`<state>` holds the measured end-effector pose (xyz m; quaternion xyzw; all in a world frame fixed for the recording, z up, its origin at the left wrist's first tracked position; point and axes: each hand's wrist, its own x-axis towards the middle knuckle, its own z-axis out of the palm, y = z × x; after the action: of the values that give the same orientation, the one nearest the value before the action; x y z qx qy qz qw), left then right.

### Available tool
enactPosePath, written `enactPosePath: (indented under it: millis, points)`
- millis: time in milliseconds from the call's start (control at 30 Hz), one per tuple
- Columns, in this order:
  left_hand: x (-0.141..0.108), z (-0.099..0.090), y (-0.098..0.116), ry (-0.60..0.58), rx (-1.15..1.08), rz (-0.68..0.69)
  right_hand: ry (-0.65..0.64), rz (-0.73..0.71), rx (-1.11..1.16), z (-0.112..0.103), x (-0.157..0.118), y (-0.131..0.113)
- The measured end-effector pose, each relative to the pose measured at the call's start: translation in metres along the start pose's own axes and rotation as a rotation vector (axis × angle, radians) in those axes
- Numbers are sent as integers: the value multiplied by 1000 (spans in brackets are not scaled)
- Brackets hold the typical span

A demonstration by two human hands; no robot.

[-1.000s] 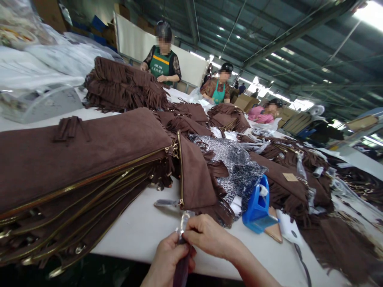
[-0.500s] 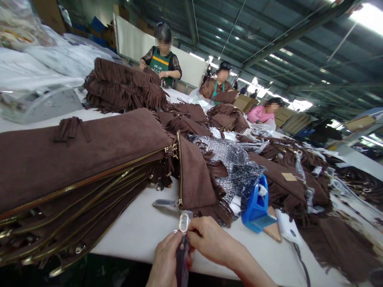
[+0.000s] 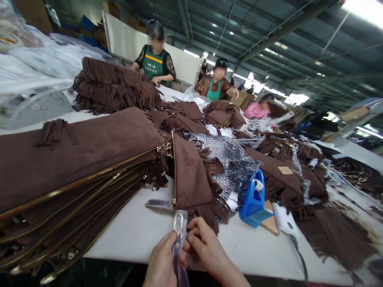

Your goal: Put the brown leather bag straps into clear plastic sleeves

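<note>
My left hand is closed around a dark strap with a gold metal clasp at its upper end. Clear plastic film wraps the clasp and the strap. Just to the right, my right hand has its fingers curled together beside the plastic; what they pinch, if anything, is hidden. Beyond the clasp lies a small brown fringed pouch with a gold zip along its left edge. A plastic-covered strap end rests by the zip's lower end.
Brown zipped bags are piled on the left, with a fringed stack behind. A blue tape dispenser and a white corded device stand to the right. Patterned fabric lies mid-table. Several co-workers are across the table.
My right hand has drawn slightly down and away from the clasp, showing more plastic film around it. The view has shifted a little. Co-workers across the table have moved their arms.
</note>
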<state>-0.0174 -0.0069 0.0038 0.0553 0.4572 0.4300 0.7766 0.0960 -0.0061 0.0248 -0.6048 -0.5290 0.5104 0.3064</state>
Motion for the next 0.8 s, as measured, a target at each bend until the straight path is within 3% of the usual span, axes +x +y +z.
enactPosePath:
  millis: [67, 233, 533, 667, 800]
  points:
    - [-1, 4, 1, -7, -54, -33, 7, 6, 155, 5, 1, 7]
    - [-4, 11, 1, -38, -117, -47, 84, 30, 284, 13, 8, 12]
    - [-11, 6, -1, -174, 12, 42, -27, 92, 576, 19, 22, 12]
    - [-8, -2, -2, -74, 162, 217, 67, 69, 579, 22, 11, 9]
    - [-4, -9, -5, 20, 235, 242, -24, 156, 632, 25, -2, 5]
